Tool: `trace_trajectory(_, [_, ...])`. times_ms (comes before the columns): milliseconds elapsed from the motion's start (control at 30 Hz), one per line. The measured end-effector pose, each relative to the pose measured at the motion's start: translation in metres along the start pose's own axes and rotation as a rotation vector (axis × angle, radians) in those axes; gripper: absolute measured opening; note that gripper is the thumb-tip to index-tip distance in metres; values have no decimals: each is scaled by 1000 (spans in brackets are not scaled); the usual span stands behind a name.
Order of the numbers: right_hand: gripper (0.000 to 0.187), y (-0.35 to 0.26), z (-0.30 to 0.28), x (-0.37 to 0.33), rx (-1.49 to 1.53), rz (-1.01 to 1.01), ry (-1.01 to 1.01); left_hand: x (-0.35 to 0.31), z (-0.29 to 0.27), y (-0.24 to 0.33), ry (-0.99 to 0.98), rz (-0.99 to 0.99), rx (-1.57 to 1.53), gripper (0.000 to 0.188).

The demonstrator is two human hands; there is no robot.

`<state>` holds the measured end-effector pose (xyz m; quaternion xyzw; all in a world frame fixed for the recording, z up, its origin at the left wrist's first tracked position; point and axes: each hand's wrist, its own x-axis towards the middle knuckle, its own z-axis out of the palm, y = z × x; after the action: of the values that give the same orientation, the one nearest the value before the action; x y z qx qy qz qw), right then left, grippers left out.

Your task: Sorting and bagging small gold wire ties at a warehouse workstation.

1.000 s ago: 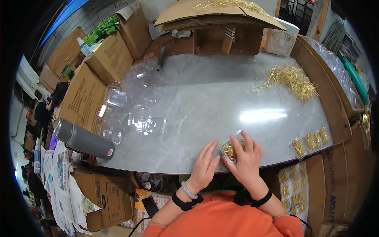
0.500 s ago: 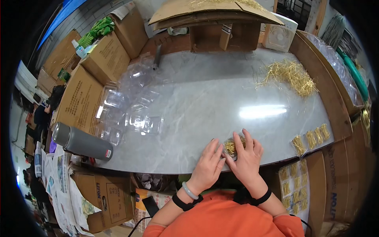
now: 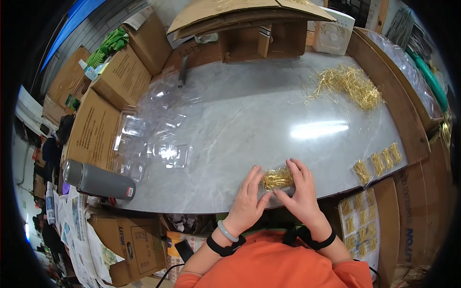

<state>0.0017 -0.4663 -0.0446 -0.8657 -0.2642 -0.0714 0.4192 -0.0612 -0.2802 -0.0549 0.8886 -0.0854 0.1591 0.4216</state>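
a small clear pack of gold pins (image 3: 277, 178) lies on the grey table (image 3: 249, 115) at its near edge, between the two hands. the left hand (image 3: 248, 196) rests flat just left of the pack, fingers (image 3: 253, 175) together and pointing away, the thumb reaching toward the pack's lower left corner. the right hand (image 3: 301, 192) curves over the pack's right side, fingers (image 3: 298, 169) spread along its top and right edge, thumb at its lower edge; both hands press on the pack rather than lift it.

left of the hands, a heap of empty clear trays (image 3: 153, 134) covers the table's left part. at the right edge lie filled packs (image 3: 378, 163) in a row, each with gold pins inside. more filled packs (image 3: 357, 223) lie on a sheet below the table edge. a loose pile of gold pins (image 3: 348, 85) sits at the far right. a grey flask (image 3: 98, 181) lies on its side at the left corner, beside cardboard boxes (image 3: 96, 129).
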Motion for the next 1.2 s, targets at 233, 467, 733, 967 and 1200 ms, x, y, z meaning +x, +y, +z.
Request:
trace_trajectory(233, [55,-2,2,-1,14,-24,166,21,-10,6,-119,62,187,60])
trace_trajectory(467, [43,5,-2,-3,121,-34,181,24,-1,10,-116,85,257,47])
trace_trajectory(733, [37,-3,10,-9,-185,-199,278,15,2,4,-104,120,193,44])
trace_trajectory(967, [38,-6,8,-6,-56,-152,282,16,4,4,-53,140,190,45])
trace_trajectory(1200, [36,-2,9,-1,-43,-171,274,14,1,3,-67,134,181,47])
